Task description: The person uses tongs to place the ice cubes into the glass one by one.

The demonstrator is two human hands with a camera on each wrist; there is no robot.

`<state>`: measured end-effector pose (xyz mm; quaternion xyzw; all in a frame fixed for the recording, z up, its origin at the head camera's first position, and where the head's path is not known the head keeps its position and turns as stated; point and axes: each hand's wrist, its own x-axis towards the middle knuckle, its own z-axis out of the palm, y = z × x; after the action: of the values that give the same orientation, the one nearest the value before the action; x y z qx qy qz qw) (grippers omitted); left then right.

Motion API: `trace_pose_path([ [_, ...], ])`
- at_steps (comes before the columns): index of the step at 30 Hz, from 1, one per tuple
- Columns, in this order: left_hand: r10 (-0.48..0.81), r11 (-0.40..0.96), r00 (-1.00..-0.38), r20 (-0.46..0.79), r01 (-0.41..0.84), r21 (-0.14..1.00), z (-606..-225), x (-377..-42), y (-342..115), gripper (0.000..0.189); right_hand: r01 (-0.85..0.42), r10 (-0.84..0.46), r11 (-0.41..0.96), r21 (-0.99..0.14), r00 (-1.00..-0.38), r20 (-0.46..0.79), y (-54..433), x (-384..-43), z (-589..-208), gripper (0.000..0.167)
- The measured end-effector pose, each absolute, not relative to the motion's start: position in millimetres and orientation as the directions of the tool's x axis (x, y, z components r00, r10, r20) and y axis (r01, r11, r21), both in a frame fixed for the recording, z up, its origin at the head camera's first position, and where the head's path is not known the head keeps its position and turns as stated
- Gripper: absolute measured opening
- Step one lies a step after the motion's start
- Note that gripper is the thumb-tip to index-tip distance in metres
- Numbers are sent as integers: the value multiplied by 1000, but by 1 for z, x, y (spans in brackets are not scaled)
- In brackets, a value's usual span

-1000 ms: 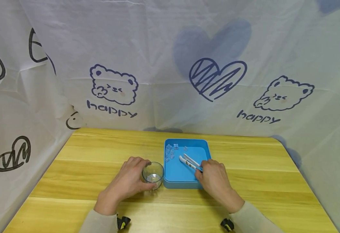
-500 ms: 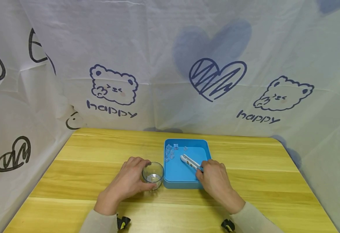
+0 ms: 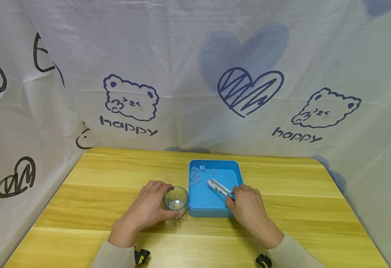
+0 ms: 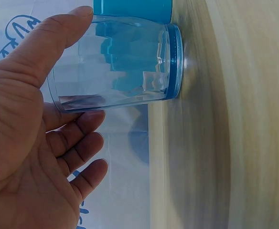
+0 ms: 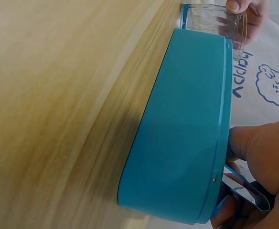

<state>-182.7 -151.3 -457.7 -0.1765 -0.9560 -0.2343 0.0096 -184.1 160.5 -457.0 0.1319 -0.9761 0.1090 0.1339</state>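
Head view: the blue tray [image 3: 215, 212] was set well inside the table's [image 3: 299, 208] side edges, clear cubes [image 3: 197, 179] gathered toward its far-left corner. Over its right edge, tongs [image 3: 219, 189], tips close together, were gripped by the right hand [image 3: 249, 206]. Left wrist view: the glass [image 4: 125, 62], just beside the tray, was clasped by the left hand [image 4: 25, 126]. Right wrist view: the tongs' tips were hidden by the tray.

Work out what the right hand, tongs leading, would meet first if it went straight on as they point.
The right hand, led by its tongs, would probably first meet the clear cubes on the left in the blue tray, though height is unclear.
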Motion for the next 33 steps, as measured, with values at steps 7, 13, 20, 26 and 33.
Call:
trace_pose_path([
  [7,331,829,-939,98,339,446,-457,-182,-151,82,-286,-229,942,-175,-930,287,161,-185,-458,26],
  [13,332,824,-939,94,337,456,-457,-182,-151,82,-285,-234,944,-167,-933,273,159,-187,-457,26],
  [20,336,823,-937,101,344,452,-458,-181,-151,82,-291,-243,945,-149,-930,278,158,-189,-458,27],
  [26,343,821,-933,105,352,449,-457,-182,-152,82,-311,-256,938,-154,-919,299,158,-188,-457,29],
  [33,343,822,-934,105,352,447,-458,-182,-152,82,-309,-253,939,-153,-919,301,159,-187,-455,29],
])
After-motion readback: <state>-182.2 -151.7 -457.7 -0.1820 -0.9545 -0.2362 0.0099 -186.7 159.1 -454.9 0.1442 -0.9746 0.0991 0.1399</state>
